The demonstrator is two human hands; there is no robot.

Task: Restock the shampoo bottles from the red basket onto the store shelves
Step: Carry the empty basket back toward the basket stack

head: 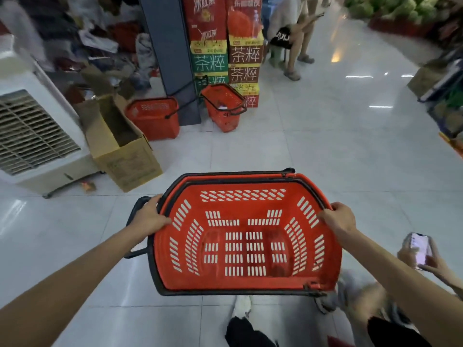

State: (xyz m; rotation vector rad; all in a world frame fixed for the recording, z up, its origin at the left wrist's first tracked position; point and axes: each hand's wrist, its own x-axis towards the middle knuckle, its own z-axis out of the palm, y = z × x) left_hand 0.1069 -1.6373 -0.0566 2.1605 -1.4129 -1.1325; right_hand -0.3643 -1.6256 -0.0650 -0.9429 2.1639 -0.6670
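Observation:
I hold a red basket (246, 186) with black rim and handles in front of me above the tiled floor. Its inside shows only slotted red plastic; no bottles are in it. My left hand (149, 216) grips the left rim, fingers curled over the edge. My right hand (338, 216) grips the right rim the same way. No shampoo bottles or store shelves appear in view.
Two more red baskets (154, 118) (223, 108) stand by a grey pillar (172, 53) and stacked drink cartons (226, 46). An open cardboard box (120, 144) and a white air cooler (32, 126) sit left. A seated person (293, 33) is ahead; another person's hands hold a phone (421, 249) at right.

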